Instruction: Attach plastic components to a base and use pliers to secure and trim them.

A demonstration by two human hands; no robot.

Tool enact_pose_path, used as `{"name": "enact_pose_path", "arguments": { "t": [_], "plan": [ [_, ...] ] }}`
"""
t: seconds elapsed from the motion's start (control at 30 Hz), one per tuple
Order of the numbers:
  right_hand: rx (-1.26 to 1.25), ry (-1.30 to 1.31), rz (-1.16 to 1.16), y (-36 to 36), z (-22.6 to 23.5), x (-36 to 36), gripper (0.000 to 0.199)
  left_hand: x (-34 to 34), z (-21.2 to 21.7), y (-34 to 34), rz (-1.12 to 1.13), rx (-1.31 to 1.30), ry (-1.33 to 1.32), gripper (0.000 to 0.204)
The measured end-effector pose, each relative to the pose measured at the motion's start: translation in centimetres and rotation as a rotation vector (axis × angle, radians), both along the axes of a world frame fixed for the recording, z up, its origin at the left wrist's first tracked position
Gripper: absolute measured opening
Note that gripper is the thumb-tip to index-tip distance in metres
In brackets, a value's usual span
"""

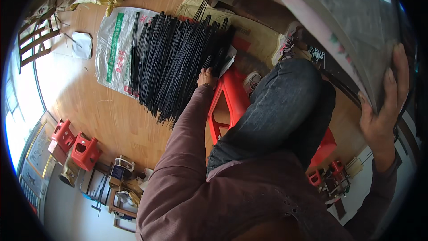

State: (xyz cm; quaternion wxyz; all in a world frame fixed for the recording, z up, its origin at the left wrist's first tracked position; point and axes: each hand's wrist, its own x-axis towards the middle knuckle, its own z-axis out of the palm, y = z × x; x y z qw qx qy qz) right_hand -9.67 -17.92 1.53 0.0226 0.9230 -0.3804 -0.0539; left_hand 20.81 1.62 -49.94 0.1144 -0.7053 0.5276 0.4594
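Note:
My left hand (206, 77) reaches down to a big pile of thin black rods (174, 64) lying on a white woven sack (117, 49) on the wooden floor; its fingers rest at the pile's near edge, and whether they grip a rod is hidden. My right hand (384, 107) is raised at the right and holds the edge of a large curved sheet of silvery fabric with a flowered border (339, 22), which arches across the top right. I sit on a red plastic stool (229, 102), one knee in dark jeans (285, 107) in the middle.
Two small red stools (76, 145) stand at the lower left beside a wooden frame with tools (120, 183). A brown sack (249, 27) lies beyond the rods. A white plate-like piece (82, 44) and a wooden chair (38, 40) are at the upper left.

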Motion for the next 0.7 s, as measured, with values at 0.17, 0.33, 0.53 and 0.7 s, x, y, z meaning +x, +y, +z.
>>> {"name": "enact_pose_path", "arguments": {
  "t": [0.17, 0.33, 0.53, 0.7],
  "plan": [
    [0.021, -0.004, 0.006, -0.3, 0.2, 0.0, 0.052, -0.2, -3.0, 1.0, -0.050, 0.029, -0.100, 0.047],
    [0.040, -0.001, 0.013, -0.3, -0.5, -2.0, 0.049, -0.4, -7.9, 3.9, -0.154, -0.017, -0.149, 0.057],
    [0.106, -0.395, -0.446, 1.9, -1.6, -1.0, 0.050, -7.5, -14.2, 3.8, -0.113, -0.144, -0.189, 0.060],
    [0.128, -0.192, -0.257, 1.5, -0.4, -3.3, 0.058, -6.8, -10.0, 7.4, -0.159, -0.126, -0.080, 0.058]
  ]
}}
